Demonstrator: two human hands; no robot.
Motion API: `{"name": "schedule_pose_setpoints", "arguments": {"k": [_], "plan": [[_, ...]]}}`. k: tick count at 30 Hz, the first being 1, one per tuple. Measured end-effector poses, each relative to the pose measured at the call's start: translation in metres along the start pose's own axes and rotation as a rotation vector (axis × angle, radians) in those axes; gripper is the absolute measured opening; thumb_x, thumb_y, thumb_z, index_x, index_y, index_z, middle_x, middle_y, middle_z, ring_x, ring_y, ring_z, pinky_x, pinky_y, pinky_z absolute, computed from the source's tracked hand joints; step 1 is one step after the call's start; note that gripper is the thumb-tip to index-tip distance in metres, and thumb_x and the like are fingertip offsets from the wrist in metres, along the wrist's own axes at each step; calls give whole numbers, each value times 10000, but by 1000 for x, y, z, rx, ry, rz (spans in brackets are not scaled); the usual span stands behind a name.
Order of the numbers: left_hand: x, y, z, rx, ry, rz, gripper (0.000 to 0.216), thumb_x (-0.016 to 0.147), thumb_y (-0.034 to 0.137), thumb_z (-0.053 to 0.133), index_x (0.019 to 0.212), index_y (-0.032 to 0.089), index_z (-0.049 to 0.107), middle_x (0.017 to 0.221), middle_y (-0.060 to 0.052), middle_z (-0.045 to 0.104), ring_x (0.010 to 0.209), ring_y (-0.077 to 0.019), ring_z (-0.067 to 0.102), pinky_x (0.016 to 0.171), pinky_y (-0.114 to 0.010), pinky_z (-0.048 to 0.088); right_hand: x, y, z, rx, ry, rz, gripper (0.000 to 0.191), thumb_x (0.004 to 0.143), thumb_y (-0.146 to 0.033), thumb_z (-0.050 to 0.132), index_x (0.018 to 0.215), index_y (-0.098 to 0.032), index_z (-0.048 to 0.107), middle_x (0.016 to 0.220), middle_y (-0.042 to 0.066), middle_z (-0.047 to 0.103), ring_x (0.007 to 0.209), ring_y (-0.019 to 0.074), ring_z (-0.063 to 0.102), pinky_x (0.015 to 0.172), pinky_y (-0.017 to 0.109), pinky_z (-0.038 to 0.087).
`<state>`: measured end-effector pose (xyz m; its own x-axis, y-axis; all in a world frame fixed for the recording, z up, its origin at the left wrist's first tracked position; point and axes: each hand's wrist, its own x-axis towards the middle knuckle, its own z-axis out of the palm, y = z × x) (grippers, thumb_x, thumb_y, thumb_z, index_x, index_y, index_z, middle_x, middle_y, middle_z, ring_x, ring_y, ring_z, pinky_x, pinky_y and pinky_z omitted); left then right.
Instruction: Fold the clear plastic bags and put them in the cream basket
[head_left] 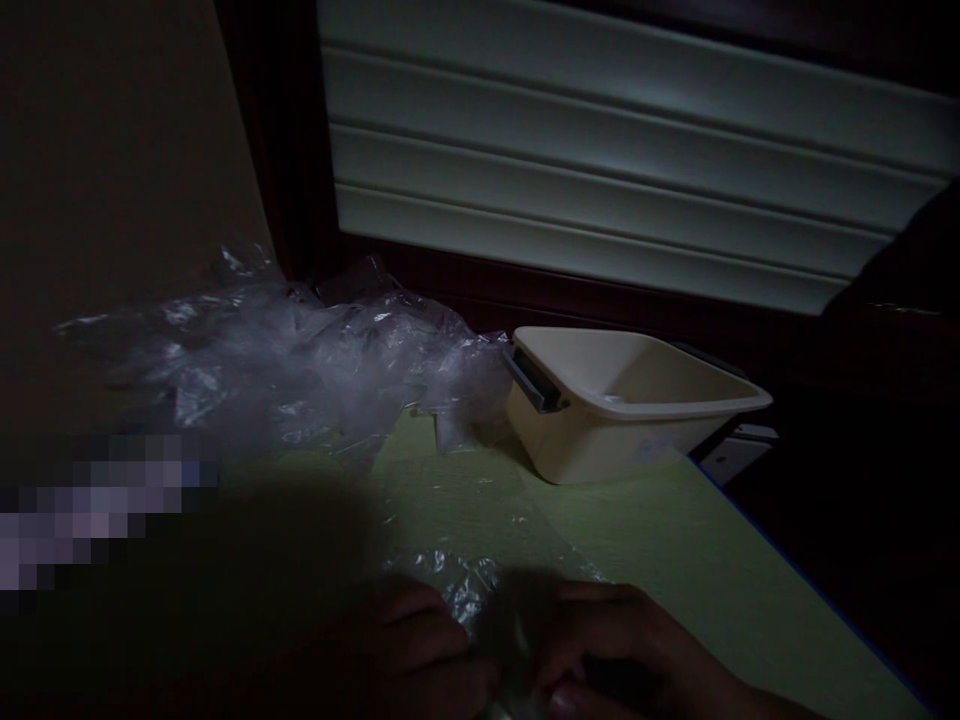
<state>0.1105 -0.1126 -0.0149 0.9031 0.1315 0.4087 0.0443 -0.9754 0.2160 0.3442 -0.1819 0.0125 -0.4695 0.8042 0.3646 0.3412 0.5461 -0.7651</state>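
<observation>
In dim light at the bottom of the head view, a clear plastic bag lies on the green tabletop, crinkled at its near end and flatter farther off. My left hand, its fingers curled, is on the near end of the bag. Across a small gap, my right hand is closed too, thumb and fingers pinching the bag's near part. Shadow hides the fingertips and much of my left hand.
A cream plastic basin with dark handles stands near the table's right edge. Left of it spreads a heap of clear plastic bags. A slatted panel rises behind. Beyond the right edge is a pale device. The left side is partly pixelated.
</observation>
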Motion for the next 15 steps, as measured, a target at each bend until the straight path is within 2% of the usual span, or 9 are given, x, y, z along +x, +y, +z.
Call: {"name": "schedule_pose_setpoints", "arguments": {"k": [2,4,5,7,9,10,12,15], "plan": [[0,-3,11,60,76,23,134,987,284,463,1006,207,570,802,26,643,725,-151,574,728,-259,443,0,1,2,-22,4,17,230,962,-381,531,935,-223,697,750,24,639,675,132,607,608,242,510],[0,-5,22,89,233,56,160,988,237,442,879,221,559,721,57,627,629,-131,544,708,-277,418,1,3,3,-57,7,55,209,965,-360,514,976,-229,676,766,26,649,672,141,612,602,248,516],[0,-5,26,102,261,91,173,991,216,443,859,224,554,721,67,632,622,-123,544,710,-278,409,2,5,3,-84,23,54,208,972,-348,491,990,-232,662,761,25,649,662,144,611,594,251,516],[1,-4,30,138,287,108,229,1014,182,407,838,212,551,730,74,642,625,-112,548,732,-282,399,4,9,1,-143,112,-49,254,988,-354,416,950,-226,633,701,17,625,612,148,593,549,255,500],[4,-2,28,162,308,105,294,1041,170,343,847,197,563,741,70,653,628,-106,548,749,-289,399,5,11,-5,-204,197,-252,331,1001,-361,335,842,-222,591,626,5,578,560,151,556,501,262,462],[5,-1,26,165,328,97,333,1053,172,306,848,192,568,735,67,655,618,-105,543,746,-292,399,4,11,-8,-246,206,-340,353,1003,-345,313,796,-220,570,609,5,566,557,155,546,501,271,450],[8,3,20,150,347,96,408,1068,190,235,842,188,574,718,63,659,603,-104,534,725,-294,398,1,10,-13,-349,179,-416,375,1005,-292,293,738,-215,545,594,8,554,559,159,528,523,293,437],[11,10,11,111,230,29,462,1076,206,174,860,181,582,756,41,685,654,-116,560,748,-303,410,-8,16,-9,-510,130,-444,418,1007,-220,280,679,-212,538,571,4,548,528,152,494,543,308,421]]}}
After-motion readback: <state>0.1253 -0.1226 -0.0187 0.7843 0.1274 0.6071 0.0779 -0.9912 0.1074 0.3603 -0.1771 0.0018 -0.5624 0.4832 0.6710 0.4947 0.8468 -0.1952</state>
